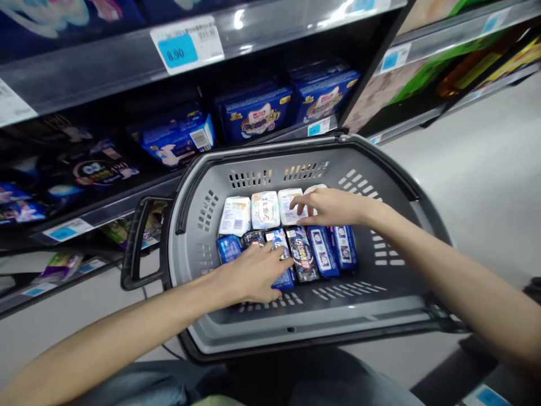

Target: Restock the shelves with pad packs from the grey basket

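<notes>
Dark grey metal shelf (105, 67): It ran beyond the basket's far side, bearing shiny blue packages.
Black looped plastic handle (131, 248): It stuck out on the basket's left, near the shelf.
Grey perforated plastic basket (338, 317): It filled the middle, holding two rows of packs.
Left arm (139, 327): It rose from the lower left over the rim, forearm slanting up to the right.
Left hand (260, 273): Palm down, it spread moderately over the near row, fingers bent about the third pack; whether it gripped that pack could not be told.
Near row: Glossy blue and black rectangular packs (303, 254) stood side by side, partly under the left hand.
Far row: White rounded-corner packs (265, 210) stood behind them.
Right hand (316, 206): Thumb apart from loosely curled fingers, it was half open over the third white pack, covering part of the fourth.
Right arm (422, 248): It slanted up-left from the lower right, across the basket's right side.
</notes>
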### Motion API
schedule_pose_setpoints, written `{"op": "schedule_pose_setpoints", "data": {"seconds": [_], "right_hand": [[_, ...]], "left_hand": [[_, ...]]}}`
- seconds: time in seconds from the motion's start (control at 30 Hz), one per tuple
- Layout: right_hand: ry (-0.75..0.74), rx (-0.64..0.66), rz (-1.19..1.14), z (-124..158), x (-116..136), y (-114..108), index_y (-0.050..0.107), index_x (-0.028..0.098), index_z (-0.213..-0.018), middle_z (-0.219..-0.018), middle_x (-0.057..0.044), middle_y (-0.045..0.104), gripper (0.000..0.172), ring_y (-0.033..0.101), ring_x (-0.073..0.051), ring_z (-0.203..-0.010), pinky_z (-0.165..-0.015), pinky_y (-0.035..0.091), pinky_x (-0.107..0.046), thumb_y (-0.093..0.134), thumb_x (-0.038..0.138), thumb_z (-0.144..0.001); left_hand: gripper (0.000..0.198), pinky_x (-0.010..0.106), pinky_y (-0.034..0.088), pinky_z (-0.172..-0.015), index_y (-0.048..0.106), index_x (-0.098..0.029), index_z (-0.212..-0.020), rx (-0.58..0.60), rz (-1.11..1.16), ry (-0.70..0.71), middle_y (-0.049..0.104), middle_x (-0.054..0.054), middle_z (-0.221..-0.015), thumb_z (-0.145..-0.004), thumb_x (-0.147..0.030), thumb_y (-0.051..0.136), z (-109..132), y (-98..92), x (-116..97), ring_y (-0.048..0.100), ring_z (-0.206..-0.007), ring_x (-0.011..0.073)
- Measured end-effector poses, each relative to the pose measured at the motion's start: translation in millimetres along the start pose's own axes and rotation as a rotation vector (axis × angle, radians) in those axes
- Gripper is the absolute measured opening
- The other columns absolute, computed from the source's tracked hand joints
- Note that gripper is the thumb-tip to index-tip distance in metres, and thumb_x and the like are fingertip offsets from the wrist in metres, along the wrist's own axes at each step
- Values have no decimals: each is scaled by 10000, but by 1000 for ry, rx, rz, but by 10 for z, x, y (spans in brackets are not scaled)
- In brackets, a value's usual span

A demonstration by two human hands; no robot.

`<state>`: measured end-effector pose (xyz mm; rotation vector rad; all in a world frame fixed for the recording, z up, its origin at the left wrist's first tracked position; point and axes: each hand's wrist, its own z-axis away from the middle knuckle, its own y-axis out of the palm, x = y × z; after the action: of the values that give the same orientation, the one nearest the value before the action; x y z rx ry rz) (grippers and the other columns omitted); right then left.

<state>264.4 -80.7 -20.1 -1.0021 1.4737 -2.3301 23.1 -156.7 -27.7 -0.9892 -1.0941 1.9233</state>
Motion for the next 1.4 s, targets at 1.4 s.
{"op": "schedule_pose_setpoints", "data": {"seconds": [1.4], "right_hand": [[235,-703,-1294,-188,196,158,648,253,-1082,-945,-2,690,455,627,-168,-853,-743,479,-305,759,571,-775]], "left_hand": [[418,362,552,-827,543,-223,-1108,-805,1746,-351,638,93,-1238,-808,-434,745,-156,-475,534,597,-1137,247]]}}
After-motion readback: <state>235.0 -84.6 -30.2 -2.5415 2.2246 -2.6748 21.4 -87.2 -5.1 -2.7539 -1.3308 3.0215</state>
